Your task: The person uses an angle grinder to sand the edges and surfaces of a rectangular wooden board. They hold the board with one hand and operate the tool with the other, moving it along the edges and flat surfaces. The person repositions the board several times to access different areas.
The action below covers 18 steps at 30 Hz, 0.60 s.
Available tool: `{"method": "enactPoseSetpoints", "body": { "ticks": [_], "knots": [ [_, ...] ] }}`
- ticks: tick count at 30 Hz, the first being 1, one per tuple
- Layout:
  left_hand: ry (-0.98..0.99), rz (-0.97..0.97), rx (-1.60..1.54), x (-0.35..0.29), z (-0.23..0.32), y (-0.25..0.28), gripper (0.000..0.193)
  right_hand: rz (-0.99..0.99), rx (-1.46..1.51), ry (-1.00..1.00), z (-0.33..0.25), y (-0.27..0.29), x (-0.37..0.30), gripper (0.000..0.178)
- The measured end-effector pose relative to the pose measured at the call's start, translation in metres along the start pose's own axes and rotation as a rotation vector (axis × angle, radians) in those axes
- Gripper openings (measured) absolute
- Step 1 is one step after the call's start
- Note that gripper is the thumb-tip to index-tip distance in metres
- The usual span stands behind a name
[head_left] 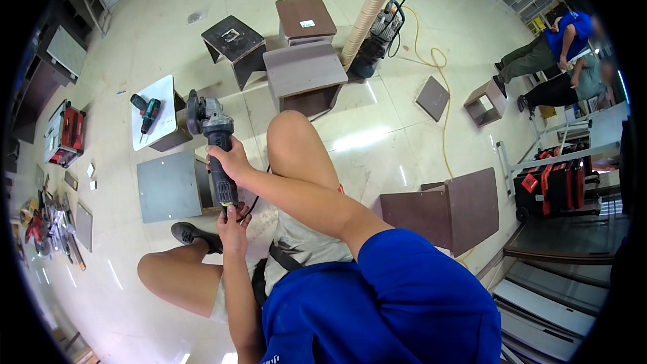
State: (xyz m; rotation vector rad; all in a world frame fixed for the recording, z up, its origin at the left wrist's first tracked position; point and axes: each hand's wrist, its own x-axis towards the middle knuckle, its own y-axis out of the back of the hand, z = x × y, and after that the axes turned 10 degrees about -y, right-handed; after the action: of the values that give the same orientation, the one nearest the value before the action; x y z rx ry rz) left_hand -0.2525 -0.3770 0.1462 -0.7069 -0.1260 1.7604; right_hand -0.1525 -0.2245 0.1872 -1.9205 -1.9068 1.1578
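Note:
An angle grinder [220, 141] with a grey head and dark body stands tilted in front of me, its disc [195, 112] at the far end. My right hand [231, 160] is wrapped around the middle of its body. At the tail end, my left hand [232, 224] grips the grinder near the power cord [252, 210]; its fingers are partly hidden. Just left of the tool sits a grey-blue box-shaped stool [168, 187]. Beyond it, a white-topped stool [154, 104] carries a green and black cordless drill [148, 114].
Brown and black stools [304, 67] stand ahead, beside a wrapped post [372, 13] and a machine [375, 47]. A yellow hose [441, 141] crosses the floor at right. Two people [566, 40] work far right. A red toolbox [65, 133] and scattered tools [50, 226] lie left.

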Motion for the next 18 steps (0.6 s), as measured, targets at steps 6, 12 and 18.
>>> {"method": "enactPoseSetpoints", "body": {
  "ticks": [6, 12, 18],
  "knots": [
    [0.025, 0.009, -0.004, 0.008, 0.005, 0.001, 0.039, -0.025, -0.076, 0.045, -0.008, -0.011, -0.004, 0.035],
    [0.019, 0.004, 0.052, -0.007, 0.018, -0.029, 0.034, 0.028, -0.010, 0.095, -0.023, 0.004, -0.008, 0.033],
    [0.031, -0.022, 0.107, -0.005, 0.027, -0.050, 0.035, 0.087, 0.084, 0.137, -0.050, 0.013, -0.018, 0.033]
  ]
}}
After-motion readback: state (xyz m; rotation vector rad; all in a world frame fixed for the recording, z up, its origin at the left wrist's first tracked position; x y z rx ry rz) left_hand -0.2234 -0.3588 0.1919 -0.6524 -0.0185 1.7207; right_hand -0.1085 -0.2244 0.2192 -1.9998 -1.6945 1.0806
